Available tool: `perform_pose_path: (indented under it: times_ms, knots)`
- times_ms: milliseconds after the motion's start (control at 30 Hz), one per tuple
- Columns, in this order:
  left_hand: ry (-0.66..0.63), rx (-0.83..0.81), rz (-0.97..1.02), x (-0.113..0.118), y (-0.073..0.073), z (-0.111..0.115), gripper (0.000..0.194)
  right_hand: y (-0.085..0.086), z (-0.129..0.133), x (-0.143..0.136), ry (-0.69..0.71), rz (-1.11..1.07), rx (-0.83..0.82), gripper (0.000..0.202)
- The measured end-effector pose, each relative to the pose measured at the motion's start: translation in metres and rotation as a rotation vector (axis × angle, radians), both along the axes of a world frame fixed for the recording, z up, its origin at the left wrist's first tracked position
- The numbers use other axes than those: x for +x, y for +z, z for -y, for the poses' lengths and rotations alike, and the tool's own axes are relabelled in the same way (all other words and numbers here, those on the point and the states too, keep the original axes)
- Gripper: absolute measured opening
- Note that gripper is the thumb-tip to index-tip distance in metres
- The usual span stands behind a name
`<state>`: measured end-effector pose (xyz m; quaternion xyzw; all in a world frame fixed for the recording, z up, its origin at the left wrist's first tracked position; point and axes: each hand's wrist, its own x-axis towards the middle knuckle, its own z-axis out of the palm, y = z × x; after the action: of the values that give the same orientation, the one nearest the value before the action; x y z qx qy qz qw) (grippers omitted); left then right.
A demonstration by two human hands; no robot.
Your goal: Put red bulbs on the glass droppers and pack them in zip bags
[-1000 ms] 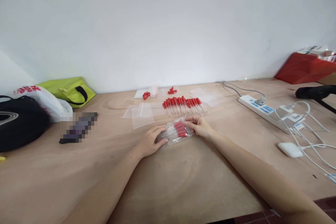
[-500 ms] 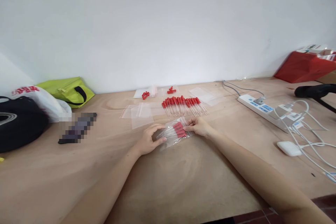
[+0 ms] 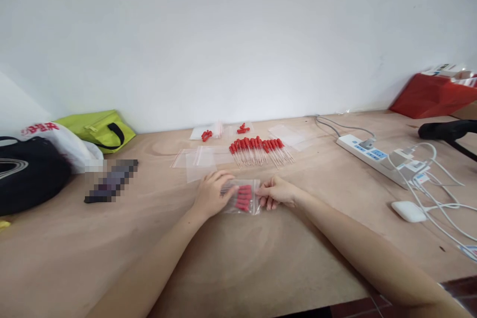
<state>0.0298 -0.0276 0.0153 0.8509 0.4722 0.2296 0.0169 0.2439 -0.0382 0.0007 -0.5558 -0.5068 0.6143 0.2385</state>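
A clear zip bag (image 3: 254,207) lies on the wooden table between my hands. Inside it are several red-tipped sticks (image 3: 244,198), red ends to the right and pale shafts partly under my left hand. My left hand (image 3: 213,195) rests over the bag's left part, fingers extended and thumb apart. With thumb and fingertips, my right hand (image 3: 276,193) pinches the bag's right edge by the zip strip. Just beyond, a row of loose red-tipped sticks (image 3: 257,150) lies on the table.
Flat clear bags (image 3: 201,163) lie left of the row. Small red pieces (image 3: 243,128) sit on bags near the wall. A power strip (image 3: 363,153) with white cables stands right. At left are a blurred-out dark object (image 3: 112,181), a green bag (image 3: 93,129) and a black bag (image 3: 33,179).
The filled bag has turned level and come down flatter, its zip edge now facing right. My left hand has moved over its left part; my right hand has shifted slightly toward me.
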Motion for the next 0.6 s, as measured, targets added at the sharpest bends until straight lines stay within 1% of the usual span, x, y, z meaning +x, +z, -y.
perform_pose_path:
  times_ms: [33, 100, 167, 200, 267, 333, 400, 433, 500, 567, 600]
  knots:
    - [0.094, 0.014, 0.004, -0.007, -0.001, -0.007, 0.027, 0.000, 0.001, -0.001, -0.002, 0.035, 0.015, 0.023]
    - [0.321, 0.024, -0.012, -0.023, -0.005, -0.024, 0.030, 0.000, -0.001, -0.003, -0.070, 0.087, 0.089, 0.022]
    - [0.570, -0.018, -0.061, -0.041, -0.009, -0.040, 0.038, 0.000, -0.005, -0.008, -0.113, 0.095, 0.147, 0.021]
    - [0.651, -0.076, -0.079, -0.049, -0.010, -0.047, 0.043, -0.001, -0.007, -0.011, -0.097, 0.093, 0.160, 0.020]
    - [0.756, -0.134, -0.059, -0.062, -0.010, -0.056, 0.053, -0.002, -0.010, -0.018, -0.033, 0.100, 0.168, 0.021]
    - [0.773, -0.186, 0.034, -0.073, -0.008, -0.060, 0.062, -0.003, -0.012, -0.026, -0.002, 0.094, 0.159, 0.022]
    - [0.768, -0.263, 0.141, -0.082, -0.005, -0.062, 0.062, -0.004, -0.013, -0.033, -0.021, 0.036, 0.142, 0.023]
    - [0.766, -0.302, 0.165, -0.085, -0.003, -0.063, 0.058, -0.005, -0.014, -0.036, -0.038, -0.006, 0.138, 0.022]
    - [0.771, -0.336, 0.177, -0.092, -0.003, -0.064, 0.041, -0.005, -0.016, -0.042, -0.069, -0.093, 0.145, 0.020]
    - [0.785, -0.290, 0.224, -0.098, -0.005, -0.066, 0.026, -0.007, -0.019, -0.048, -0.100, -0.168, 0.162, 0.018]
    - [0.799, -0.237, 0.288, -0.100, -0.007, -0.066, 0.023, -0.007, -0.021, -0.052, -0.125, -0.201, 0.169, 0.017]
